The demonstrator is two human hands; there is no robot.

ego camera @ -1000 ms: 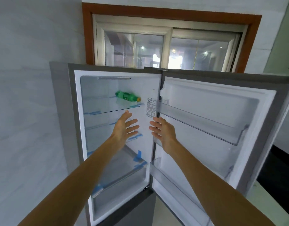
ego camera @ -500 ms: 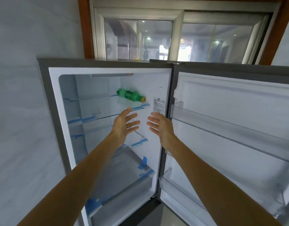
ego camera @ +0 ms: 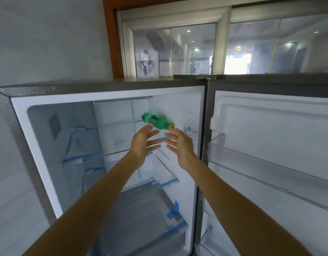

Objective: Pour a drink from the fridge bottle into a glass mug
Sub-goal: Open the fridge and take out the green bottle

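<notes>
A green bottle [ego camera: 156, 121] with a yellow cap lies on its side on the top glass shelf of the open fridge [ego camera: 111, 93], cap pointing right. My left hand [ego camera: 142, 143] is raised just below the bottle's left half, fingers spread and empty. My right hand [ego camera: 181, 146] is raised below the cap end, palm facing left, fingers apart and empty. Neither hand touches the bottle. No glass mug is in view.
The fridge door [ego camera: 270, 145] stands open on the right with clear door bins [ego camera: 252, 159]. Inside are bare glass shelves with blue tape [ego camera: 96, 155] at their edges. A window [ego camera: 196, 47] with a brown frame is above the fridge, and a grey wall stands to the left.
Both hands have risen and moved closer to the green bottle. The camera has moved nearer to the fridge, so the bottle and shelves look larger.
</notes>
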